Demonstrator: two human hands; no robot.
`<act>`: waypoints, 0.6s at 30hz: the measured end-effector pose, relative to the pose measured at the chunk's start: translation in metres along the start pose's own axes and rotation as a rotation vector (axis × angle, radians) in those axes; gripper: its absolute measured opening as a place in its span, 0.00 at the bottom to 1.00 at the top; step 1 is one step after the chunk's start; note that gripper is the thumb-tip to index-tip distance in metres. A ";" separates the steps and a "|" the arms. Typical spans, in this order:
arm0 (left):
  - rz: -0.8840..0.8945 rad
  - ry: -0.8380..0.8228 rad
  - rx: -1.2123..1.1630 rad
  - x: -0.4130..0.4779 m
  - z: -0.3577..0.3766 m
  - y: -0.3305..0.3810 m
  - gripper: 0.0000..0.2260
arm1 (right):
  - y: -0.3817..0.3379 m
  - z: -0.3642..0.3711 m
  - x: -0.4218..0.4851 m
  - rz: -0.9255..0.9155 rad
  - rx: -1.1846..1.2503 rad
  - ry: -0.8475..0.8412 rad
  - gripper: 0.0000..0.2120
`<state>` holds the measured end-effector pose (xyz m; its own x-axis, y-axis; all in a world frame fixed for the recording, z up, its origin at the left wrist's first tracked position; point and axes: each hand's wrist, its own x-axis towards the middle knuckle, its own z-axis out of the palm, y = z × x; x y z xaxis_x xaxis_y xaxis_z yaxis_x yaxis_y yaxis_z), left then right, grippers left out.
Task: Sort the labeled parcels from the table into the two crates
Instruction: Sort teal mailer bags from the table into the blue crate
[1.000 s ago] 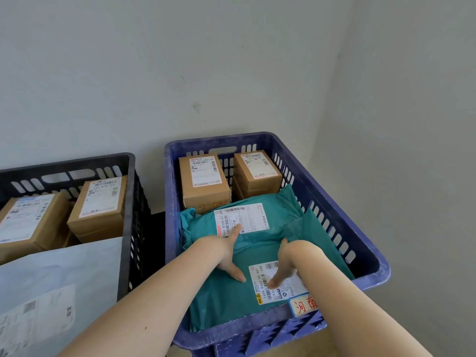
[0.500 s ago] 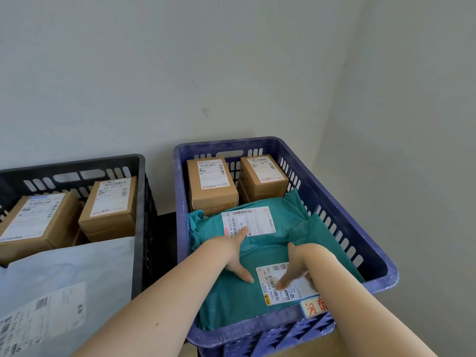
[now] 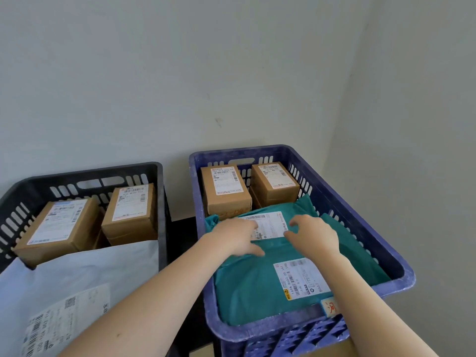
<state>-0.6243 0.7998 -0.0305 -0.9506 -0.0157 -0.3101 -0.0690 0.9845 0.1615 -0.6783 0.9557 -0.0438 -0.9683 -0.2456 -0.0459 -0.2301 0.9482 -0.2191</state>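
Two teal mailer parcels lie in the blue crate. The front teal parcel has its white label facing up near the crate's front edge. The rear teal parcel lies partly under it, against two cardboard boxes at the back. My left hand rests with spread fingers on the rear parcel's label. My right hand is beside it with loosely bent fingers, touching the same parcel. Neither hand grips anything.
The black crate on the left holds two labeled cardboard boxes and a pale grey mailer in front of them. A narrow gap separates the crates. Walls close in behind and to the right.
Both hands have moved away from me, off the front teal parcel's label and onto the rear teal parcel's label. The parcels lie as before.
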 end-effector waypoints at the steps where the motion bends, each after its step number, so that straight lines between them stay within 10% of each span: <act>1: 0.009 0.079 0.013 -0.006 -0.007 -0.004 0.29 | -0.006 -0.001 -0.002 -0.005 0.034 0.019 0.15; 10: 0.022 0.756 -0.147 -0.090 -0.026 -0.072 0.13 | -0.107 -0.018 -0.043 -0.234 0.313 0.188 0.11; 18: -0.183 0.966 -0.241 -0.187 -0.021 -0.173 0.11 | -0.216 -0.008 -0.092 -0.485 0.464 0.179 0.12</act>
<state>-0.4406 0.6288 0.0190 -0.7501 -0.4026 0.5247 -0.1956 0.8929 0.4056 -0.5405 0.7751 0.0156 -0.7769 -0.5450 0.3154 -0.6141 0.5455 -0.5703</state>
